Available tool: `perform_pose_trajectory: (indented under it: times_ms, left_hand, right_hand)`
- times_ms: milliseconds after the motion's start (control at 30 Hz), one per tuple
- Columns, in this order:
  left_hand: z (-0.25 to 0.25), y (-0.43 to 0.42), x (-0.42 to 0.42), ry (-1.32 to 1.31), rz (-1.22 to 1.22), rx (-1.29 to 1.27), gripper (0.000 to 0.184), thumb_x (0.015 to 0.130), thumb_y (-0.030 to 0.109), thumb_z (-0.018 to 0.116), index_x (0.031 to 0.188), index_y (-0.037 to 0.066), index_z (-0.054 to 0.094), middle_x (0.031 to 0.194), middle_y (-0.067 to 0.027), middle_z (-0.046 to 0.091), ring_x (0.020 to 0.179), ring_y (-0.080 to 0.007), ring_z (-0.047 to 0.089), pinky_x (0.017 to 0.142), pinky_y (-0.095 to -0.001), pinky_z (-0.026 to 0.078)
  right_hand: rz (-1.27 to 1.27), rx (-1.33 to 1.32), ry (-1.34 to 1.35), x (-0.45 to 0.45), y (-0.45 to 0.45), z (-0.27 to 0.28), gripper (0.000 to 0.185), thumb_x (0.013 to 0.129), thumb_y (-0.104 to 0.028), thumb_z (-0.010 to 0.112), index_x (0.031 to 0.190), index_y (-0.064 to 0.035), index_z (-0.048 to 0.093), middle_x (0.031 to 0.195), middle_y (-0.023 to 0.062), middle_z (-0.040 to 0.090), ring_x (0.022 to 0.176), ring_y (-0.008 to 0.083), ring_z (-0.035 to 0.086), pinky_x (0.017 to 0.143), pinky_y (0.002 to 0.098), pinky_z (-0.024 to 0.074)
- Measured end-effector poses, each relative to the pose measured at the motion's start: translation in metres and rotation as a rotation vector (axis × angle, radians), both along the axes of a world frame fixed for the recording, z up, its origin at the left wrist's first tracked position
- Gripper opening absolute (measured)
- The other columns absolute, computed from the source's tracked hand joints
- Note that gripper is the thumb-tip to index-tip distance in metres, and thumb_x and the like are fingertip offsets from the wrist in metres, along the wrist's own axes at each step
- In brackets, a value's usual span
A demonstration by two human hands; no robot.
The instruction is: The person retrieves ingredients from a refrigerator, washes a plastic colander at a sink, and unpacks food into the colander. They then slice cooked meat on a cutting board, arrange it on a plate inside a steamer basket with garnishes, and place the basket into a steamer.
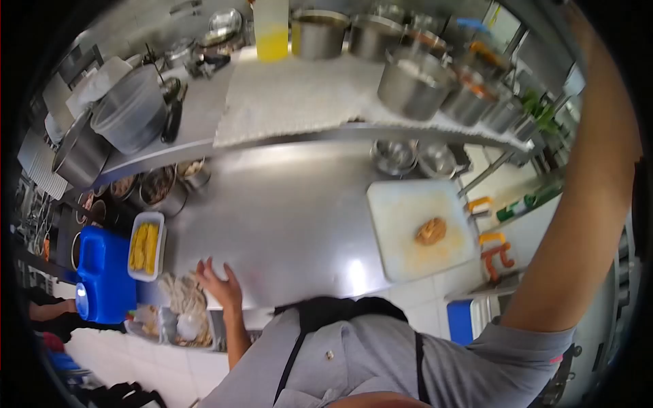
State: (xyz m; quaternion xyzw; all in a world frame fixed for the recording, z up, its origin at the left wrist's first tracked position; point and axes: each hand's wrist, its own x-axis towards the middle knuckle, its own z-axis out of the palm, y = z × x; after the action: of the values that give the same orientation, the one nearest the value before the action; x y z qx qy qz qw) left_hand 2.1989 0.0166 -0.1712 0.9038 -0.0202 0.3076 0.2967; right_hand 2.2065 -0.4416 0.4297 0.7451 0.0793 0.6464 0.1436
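My left hand (pixel 221 284) is over the front left edge of the steel table (pixel 272 224), fingers apart and holding nothing. Close beside it lies a crumpled beige cloth (pixel 185 296). My right arm reaches up along the right side, and its hand is outside the picture. On the right of the table a white cutting board (pixel 394 231) carries a brownish-orange piece of food (pixel 431 231). A white tray (pixel 162 248) of yellow food (pixel 143 248) stands at the left, next to a blue container (pixel 105 272).
Above the table runs a shelf (pixel 292 102) with steel pots (pixel 411 85), a clear plastic tub (pixel 129 112) and a yellow-filled container (pixel 272 41). Metal bowls (pixel 394 156) sit behind the board. At the lower left, another person's arm (pixel 51 310) reaches toward the blue container.
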Motion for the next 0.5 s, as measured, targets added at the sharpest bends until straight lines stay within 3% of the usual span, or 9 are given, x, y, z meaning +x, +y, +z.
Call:
perform_pose_trajectory:
  times_ms: [100, 233, 300, 367, 433, 500]
  left_hand:
    - [0.02, -0.016, -0.004, -0.016, -0.258, -0.009, 0.037, 0.087, 0.006, 0.065, 0.121, 0.0, 0.053, 0.123, -0.0239, 0.047, 0.115, -0.0415, 0.047, 0.096, -0.0485, 0.041]
    - [0.017, -0.039, 0.005, 0.071, -0.561, -0.112, 0.03, 0.087, 0.003, 0.064, 0.115, -0.001, 0.056, 0.11, -0.0193, 0.055, 0.098, -0.0358, 0.057, 0.088, -0.0433, 0.046]
    - [0.023, -0.064, 0.01, 0.095, -0.711, -0.064, 0.03, 0.087, 0.002, 0.064, 0.115, -0.001, 0.056, 0.108, -0.0188, 0.056, 0.096, -0.035, 0.058, 0.086, -0.0419, 0.047]
    - [0.036, -0.103, 0.022, 0.09, -0.854, -0.003, 0.03, 0.087, 0.001, 0.064, 0.115, -0.002, 0.056, 0.106, -0.0182, 0.057, 0.094, -0.0341, 0.058, 0.085, -0.0404, 0.048]
    - [0.053, -0.141, 0.023, -0.061, -1.094, 0.066, 0.026, 0.087, 0.0, 0.063, 0.112, -0.003, 0.057, 0.104, -0.0173, 0.059, 0.094, -0.0324, 0.058, 0.084, -0.0386, 0.047]
    - [0.063, -0.175, 0.02, -0.139, -1.203, 0.092, 0.022, 0.088, 0.002, 0.063, 0.109, -0.003, 0.058, 0.104, -0.0165, 0.059, 0.094, -0.0305, 0.058, 0.085, -0.0371, 0.047]
  right_hand:
    - [-0.006, 0.172, -0.092, -0.103, -0.039, -0.1, 0.038, 0.089, -0.026, 0.059, 0.117, -0.0009, 0.059, 0.118, 0.0194, 0.061, 0.107, 0.029, 0.058, 0.089, 0.037, 0.0463]
    - [0.016, 0.629, -0.325, -0.258, -0.036, -0.286, 0.037, 0.091, -0.028, 0.058, 0.115, -0.0002, 0.06, 0.117, 0.0185, 0.061, 0.106, 0.0286, 0.058, 0.088, 0.0385, 0.0461]
    - [0.27, 1.022, -0.338, -0.295, -0.004, -0.382, 0.037, 0.091, -0.029, 0.058, 0.114, 0.0001, 0.061, 0.117, 0.0181, 0.061, 0.106, 0.0283, 0.058, 0.088, 0.0392, 0.046]
    - [0.545, 1.396, 0.009, -0.282, 0.044, -0.451, 0.037, 0.092, -0.03, 0.058, 0.112, 0.0005, 0.061, 0.116, 0.0176, 0.061, 0.105, 0.0281, 0.058, 0.088, 0.0399, 0.0459]
    - [0.121, 1.143, 0.599, -0.225, 0.104, -0.475, 0.033, 0.088, -0.028, 0.065, 0.106, -0.0012, 0.057, 0.105, 0.0182, 0.056, 0.105, 0.0369, 0.053, 0.089, 0.0453, 0.0444]
    - [-0.119, 0.891, 0.765, -0.201, 0.128, -0.552, 0.028, 0.082, -0.027, 0.067, 0.102, -0.0083, 0.06, 0.107, 0.0152, 0.055, 0.112, 0.0378, 0.051, 0.09, 0.047, 0.0445]
